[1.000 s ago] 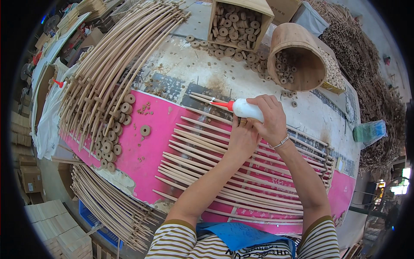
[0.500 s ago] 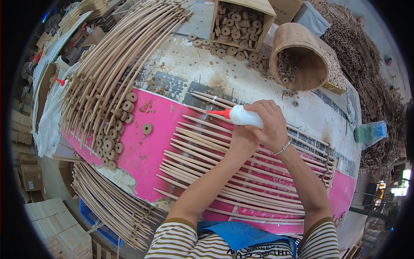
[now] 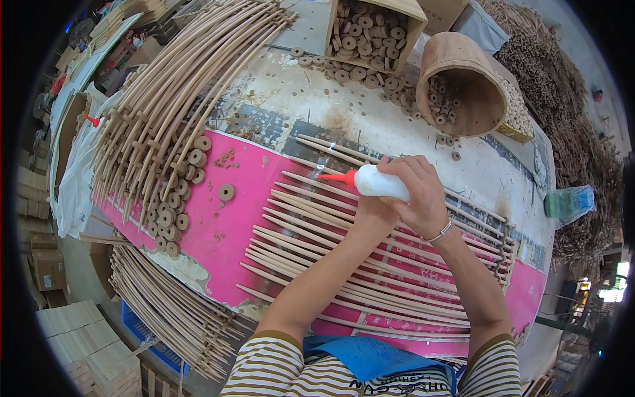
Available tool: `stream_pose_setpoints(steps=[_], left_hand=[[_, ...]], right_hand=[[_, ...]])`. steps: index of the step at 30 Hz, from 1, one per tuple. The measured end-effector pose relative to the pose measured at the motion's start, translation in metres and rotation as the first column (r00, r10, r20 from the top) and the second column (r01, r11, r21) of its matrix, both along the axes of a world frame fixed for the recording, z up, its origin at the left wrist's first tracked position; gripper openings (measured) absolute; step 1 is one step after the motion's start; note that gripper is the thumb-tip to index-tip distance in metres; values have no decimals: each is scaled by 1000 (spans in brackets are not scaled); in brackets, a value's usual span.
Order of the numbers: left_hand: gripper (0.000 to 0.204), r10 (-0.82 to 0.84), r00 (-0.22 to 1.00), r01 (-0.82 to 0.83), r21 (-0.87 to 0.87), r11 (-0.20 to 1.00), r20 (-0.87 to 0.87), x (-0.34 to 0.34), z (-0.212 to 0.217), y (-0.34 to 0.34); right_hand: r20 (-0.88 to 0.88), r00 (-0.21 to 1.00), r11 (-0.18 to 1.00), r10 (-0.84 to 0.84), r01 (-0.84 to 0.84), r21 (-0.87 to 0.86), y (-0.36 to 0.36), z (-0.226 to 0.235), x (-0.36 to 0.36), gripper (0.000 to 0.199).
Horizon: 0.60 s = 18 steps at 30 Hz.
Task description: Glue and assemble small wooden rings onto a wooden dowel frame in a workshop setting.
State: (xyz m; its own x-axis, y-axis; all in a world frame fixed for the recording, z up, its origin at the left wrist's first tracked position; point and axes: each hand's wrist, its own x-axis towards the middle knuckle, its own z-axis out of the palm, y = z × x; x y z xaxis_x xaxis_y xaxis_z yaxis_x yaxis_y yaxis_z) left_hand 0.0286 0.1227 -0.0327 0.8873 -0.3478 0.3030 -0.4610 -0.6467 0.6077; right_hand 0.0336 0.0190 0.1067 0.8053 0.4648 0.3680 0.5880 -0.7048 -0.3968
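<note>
In my right hand (image 3: 422,190) is a white squeeze bottle (image 3: 381,182), fingers wrapped round its base. It lies nearly level, and its red nozzle (image 3: 339,177) points left over the tapered ends of the upper rods. My left hand (image 3: 377,210) is just below the bottle and against my right hand; its fingers are hidden there. Under both forearms, many pale, tapered wooden rods (image 3: 308,210) lie in a row across a pink sheet (image 3: 248,169). Whether the nozzle tip touches a rod, I cannot tell.
Wooden rings (image 3: 173,218) lie beside a stack of long rods (image 3: 178,86) at left. More rings fill a wooden box (image 3: 422,30) and a tipped wooden bucket (image 3: 456,56) at the back. A bag with green contents (image 3: 569,205) sits at right. Another red nozzle (image 3: 92,121) shows far left.
The bottle and both hands have shifted slightly right and down in the picture. My right hand keeps its grip, and the rods lie as before.
</note>
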Motion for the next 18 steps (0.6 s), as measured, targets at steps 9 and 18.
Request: stream_pose_setpoints(steps=[9,18], left_hand=[[70,52,976,-109,270,957,210,-2,-6,-4],[73,35,990,-70,252,965,139,2,1,-5]], right_hand=[[-6,1000,999,28,-28,-42,12,-1,-4,55],[5,1000,1000,15,-15,-21,4,3,-9,58]])
